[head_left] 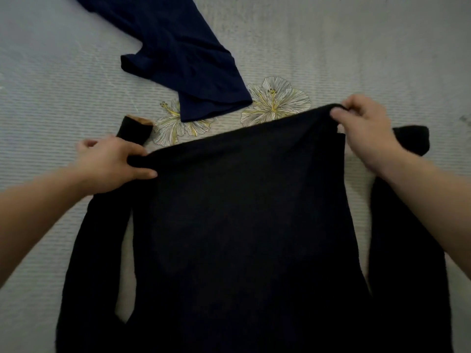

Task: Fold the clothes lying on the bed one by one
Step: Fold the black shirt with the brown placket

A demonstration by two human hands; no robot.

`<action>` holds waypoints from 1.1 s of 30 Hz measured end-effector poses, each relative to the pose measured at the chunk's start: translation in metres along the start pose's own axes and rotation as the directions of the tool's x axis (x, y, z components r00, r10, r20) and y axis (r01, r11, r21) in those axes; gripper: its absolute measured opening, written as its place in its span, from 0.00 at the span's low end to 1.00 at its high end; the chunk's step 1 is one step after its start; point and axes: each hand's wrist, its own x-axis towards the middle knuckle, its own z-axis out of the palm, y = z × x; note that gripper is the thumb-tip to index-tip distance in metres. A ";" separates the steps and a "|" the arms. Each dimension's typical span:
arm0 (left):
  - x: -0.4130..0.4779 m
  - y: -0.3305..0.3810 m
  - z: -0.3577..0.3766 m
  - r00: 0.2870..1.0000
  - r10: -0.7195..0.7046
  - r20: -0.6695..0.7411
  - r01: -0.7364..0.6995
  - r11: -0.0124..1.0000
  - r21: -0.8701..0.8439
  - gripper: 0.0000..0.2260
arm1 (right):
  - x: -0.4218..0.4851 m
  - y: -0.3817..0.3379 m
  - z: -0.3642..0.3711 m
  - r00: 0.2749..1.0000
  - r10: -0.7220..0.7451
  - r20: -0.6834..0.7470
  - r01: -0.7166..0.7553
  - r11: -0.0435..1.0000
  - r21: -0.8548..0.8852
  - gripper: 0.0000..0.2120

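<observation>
We have the black sweater (242, 238) spread on the bed (382, 59), its body running from the near edge up the middle. Our left grip (112, 161) is clamped on the sweater's far edge at its left corner, thumb on top. Our right grip (364, 131) pinches the same edge at the right corner, held a little higher. A sleeve lies along each side, under our forearms. Beyond it a navy garment (178, 59) lies partly over a printed flower (275, 100) on the sheet.
</observation>
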 end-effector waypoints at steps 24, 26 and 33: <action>0.044 0.015 -0.065 0.877 -0.473 0.078 0.411 0.659 -0.629 0.05 | 0.031 0.009 -0.046 0.993 0.093 -0.069 -0.113 0.633 -0.766 0.10; 0.051 0.020 -0.052 0.836 -0.546 0.051 0.382 0.514 -0.768 0.07 | 0.037 0.015 -0.035 0.935 0.318 -0.154 -0.353 0.805 -0.477 0.10; 0.058 0.040 -0.002 0.894 -0.438 -0.095 0.230 0.630 -0.742 0.15 | 0.041 0.039 -0.009 0.857 0.470 -0.210 -0.442 0.881 0.168 0.14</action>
